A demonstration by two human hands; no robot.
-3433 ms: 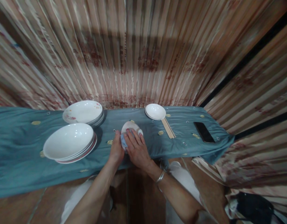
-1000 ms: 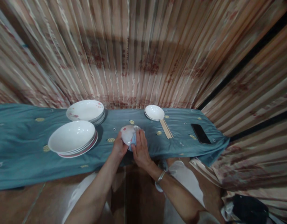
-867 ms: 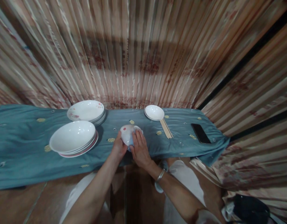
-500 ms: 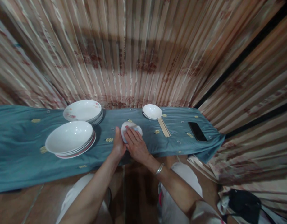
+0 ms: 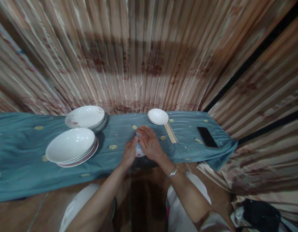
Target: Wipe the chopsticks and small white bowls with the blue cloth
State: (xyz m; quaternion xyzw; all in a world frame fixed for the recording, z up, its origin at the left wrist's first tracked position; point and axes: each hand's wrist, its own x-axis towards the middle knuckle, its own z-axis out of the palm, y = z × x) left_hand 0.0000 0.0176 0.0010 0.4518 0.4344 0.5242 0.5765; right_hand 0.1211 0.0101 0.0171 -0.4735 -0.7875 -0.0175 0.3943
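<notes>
Between my hands is a small white rounded thing (image 5: 139, 150) with blue and red marks, mostly covered by my fingers; its exact kind is hard to make out. My left hand (image 5: 129, 152) grips it from the left, thumb up near its top. My right hand (image 5: 150, 141) wraps over its top and right side, fingers curled together. Beyond my right hand, small white bowls (image 5: 158, 115) sit stacked, with wooden chopsticks (image 5: 171, 132) lying beside them.
Stacked large white bowls (image 5: 71, 145) and floral plates (image 5: 84, 116) stand on the left of the teal-covered table (image 5: 110, 167). A black phone (image 5: 207, 136) lies toward the right end. A pleated curtain (image 5: 139, 64) hangs behind the table.
My right hand has moved from lying flat across the white thing to curling over its top and right side. The white thing has turned and shows less. My left hand has shifted slightly right.
</notes>
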